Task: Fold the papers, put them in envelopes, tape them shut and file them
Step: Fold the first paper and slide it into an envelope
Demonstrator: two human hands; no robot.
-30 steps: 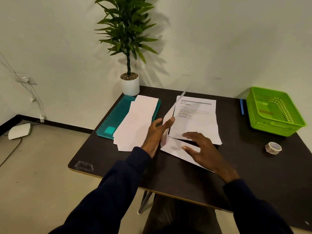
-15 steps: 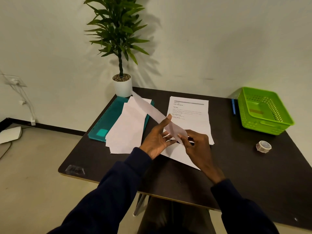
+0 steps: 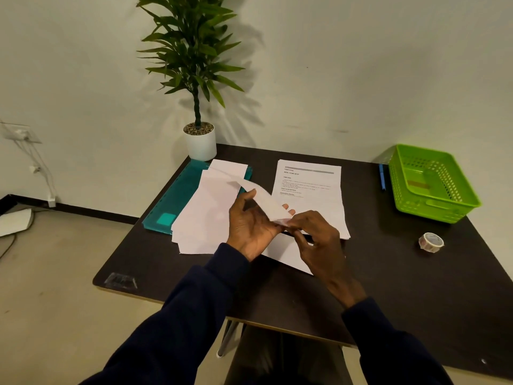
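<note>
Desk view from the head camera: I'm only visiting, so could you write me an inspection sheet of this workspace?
Surface: dark table with a pale front edge.
Job's things: what seems to be a long white envelope, held above the table; envelope stack lying on a teal folder; printed sheets; tape roll; green basket at the far right.
Clutter: blue pen beside the basket; clear object at the near left corner, cannot tell what.
Hands: left hand holds the envelope; right hand pinches its near end.
Cables: white cables hang from a wall socket toward the floor.
Surroundings: potted plant on the far corner; pale wall; white object on the floor.
</note>
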